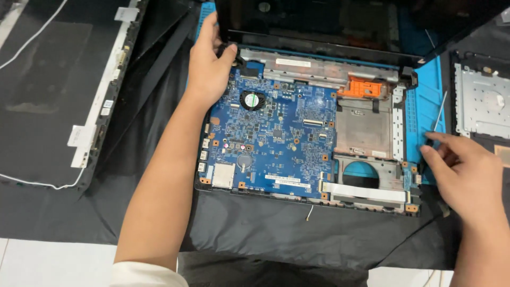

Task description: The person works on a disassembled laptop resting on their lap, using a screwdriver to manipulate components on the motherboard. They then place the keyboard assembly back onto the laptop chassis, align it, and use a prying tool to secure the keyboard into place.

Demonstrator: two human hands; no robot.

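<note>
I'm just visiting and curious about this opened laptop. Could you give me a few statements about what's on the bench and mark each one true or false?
1. The left hand rests on the far left corner of the laptop base, by the hinge. True.
2. The circuit board inside the base is green. False: it is blue.
3. The right hand holds a thin screwdriver at the right edge of the base. True.
4. A small round fan sits on the board. True.
5. The orange plastic part lies at the near left corner. False: it sits at the far right, above an empty metal bay.
</note>
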